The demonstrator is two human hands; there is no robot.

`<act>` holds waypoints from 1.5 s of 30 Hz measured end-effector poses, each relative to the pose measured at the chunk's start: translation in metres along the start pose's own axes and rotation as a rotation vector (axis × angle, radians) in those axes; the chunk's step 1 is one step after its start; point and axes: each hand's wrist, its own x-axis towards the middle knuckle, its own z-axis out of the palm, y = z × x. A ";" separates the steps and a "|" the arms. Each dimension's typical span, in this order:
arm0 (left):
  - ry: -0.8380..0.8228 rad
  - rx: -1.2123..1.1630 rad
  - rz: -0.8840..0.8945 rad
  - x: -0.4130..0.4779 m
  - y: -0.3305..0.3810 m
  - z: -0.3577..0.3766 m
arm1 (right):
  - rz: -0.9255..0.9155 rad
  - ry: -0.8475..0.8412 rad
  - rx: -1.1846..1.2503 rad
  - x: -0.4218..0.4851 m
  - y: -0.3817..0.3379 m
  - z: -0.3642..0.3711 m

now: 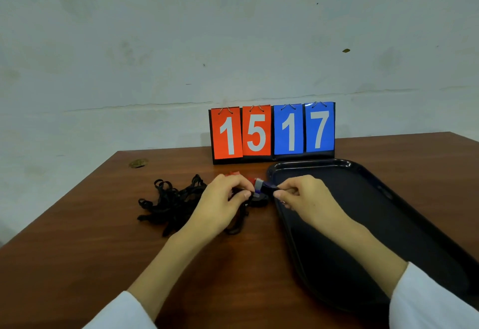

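while the left hand [220,199] pinches a small red-grey-blue piece [258,183] beside the black plastic tray [388,212], the right hand [308,194] pinches its blue end.

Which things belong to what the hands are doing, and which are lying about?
In hand: small red, grey and blue piece pinched by left hand and right hand; black elastic straps.
Lying about: black plastic tray, red and blue flip scoreboard, brownish scrap.

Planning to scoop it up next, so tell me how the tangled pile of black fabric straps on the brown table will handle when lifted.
The tangled pile of black fabric straps probably lifts floppy: its loops lie limp on the brown wooden table. Intertwined, several strands likely come up together. Thin and flat, it should not roll.
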 end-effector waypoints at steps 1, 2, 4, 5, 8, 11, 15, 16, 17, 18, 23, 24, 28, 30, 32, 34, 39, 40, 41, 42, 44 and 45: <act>0.028 0.000 0.044 0.000 0.002 -0.001 | -0.024 -0.003 -0.056 0.000 0.000 0.001; 0.045 -0.004 0.079 0.000 0.004 -0.002 | -0.056 -0.021 -0.088 -0.001 0.000 0.002; 0.055 -0.011 0.119 0.000 0.005 -0.003 | -0.160 -0.066 -0.142 -0.003 -0.002 0.002; 0.057 -0.018 0.118 0.000 0.004 -0.002 | -0.230 -0.081 -0.169 -0.004 -0.003 0.002; 0.057 -0.105 0.081 0.001 0.002 -0.003 | -0.386 -0.117 -0.191 -0.006 -0.004 0.002; -0.063 -0.311 -0.023 0.004 -0.001 -0.011 | -0.419 -0.170 -0.113 -0.009 -0.008 0.001; -0.144 -0.554 -0.242 0.005 -0.006 -0.017 | -0.333 -0.148 0.058 -0.011 -0.016 -0.003; -0.158 -0.600 -0.271 0.004 -0.007 -0.016 | -0.302 -0.135 0.111 -0.011 -0.017 -0.005; -0.183 -0.650 -0.285 0.003 -0.007 -0.013 | -0.274 -0.119 0.165 -0.011 -0.018 -0.007; -0.209 -0.695 -0.289 0.002 -0.005 -0.010 | -0.250 -0.091 0.222 -0.011 -0.018 -0.008; -0.155 -0.559 -0.216 0.000 0.006 0.010 | -0.122 0.164 0.409 -0.007 -0.013 -0.010; -0.138 -0.464 -0.165 -0.003 0.009 0.014 | -0.091 0.206 0.404 -0.006 -0.011 -0.010; -0.101 0.122 0.135 -0.014 0.012 0.026 | -0.109 0.309 0.068 -0.007 -0.005 -0.004; -0.020 0.344 0.291 -0.016 0.010 0.025 | -0.180 0.271 -0.116 -0.009 -0.005 -0.001; 0.071 0.444 0.411 -0.012 0.005 0.020 | -0.229 0.222 -0.237 -0.010 -0.006 -0.002; 0.154 0.525 0.482 -0.006 0.000 0.014 | -0.286 0.171 -0.311 -0.010 -0.007 -0.004; 0.127 0.565 0.583 -0.001 -0.004 0.012 | -0.384 -0.025 -0.395 -0.008 -0.007 -0.008; 0.114 0.549 0.582 -0.002 -0.003 0.013 | -0.409 -0.065 -0.404 -0.007 -0.006 -0.007; 0.101 0.519 0.567 -0.003 -0.003 0.014 | -0.431 -0.102 -0.399 -0.007 -0.005 -0.006; 0.093 0.472 0.535 -0.003 -0.003 0.014 | -0.448 -0.134 -0.377 -0.007 -0.004 -0.006; 0.058 0.300 0.414 -0.003 -0.004 0.012 | -0.454 -0.183 -0.321 -0.007 -0.004 -0.007; 0.027 0.182 0.328 -0.003 -0.003 0.010 | -0.439 -0.205 -0.290 -0.006 -0.005 -0.008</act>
